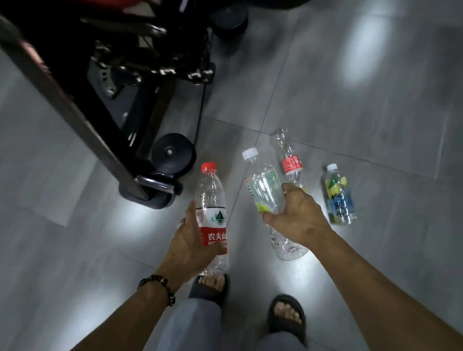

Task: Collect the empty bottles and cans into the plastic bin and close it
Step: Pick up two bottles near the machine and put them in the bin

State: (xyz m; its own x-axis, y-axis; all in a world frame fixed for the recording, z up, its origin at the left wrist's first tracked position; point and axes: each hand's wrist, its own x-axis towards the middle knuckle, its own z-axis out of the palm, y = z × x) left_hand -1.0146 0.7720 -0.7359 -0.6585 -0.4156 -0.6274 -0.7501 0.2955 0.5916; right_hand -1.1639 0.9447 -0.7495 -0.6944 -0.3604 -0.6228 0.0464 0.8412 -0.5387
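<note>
Where black cart looms, two loose bottles beyond hands

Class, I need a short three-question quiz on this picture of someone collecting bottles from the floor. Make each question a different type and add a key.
1. True or false: the left hand grips the red-capped bottle.
2. Multiple choice: what does the right hand grip? A) a can B) the white-capped bottle C) nothing
3. Fill in: besides the two held bottles, the bottle with a red label and the bottle with a yellow and blue label lie on the ____.

Key: 1 true; 2 B; 3 floor.
</note>
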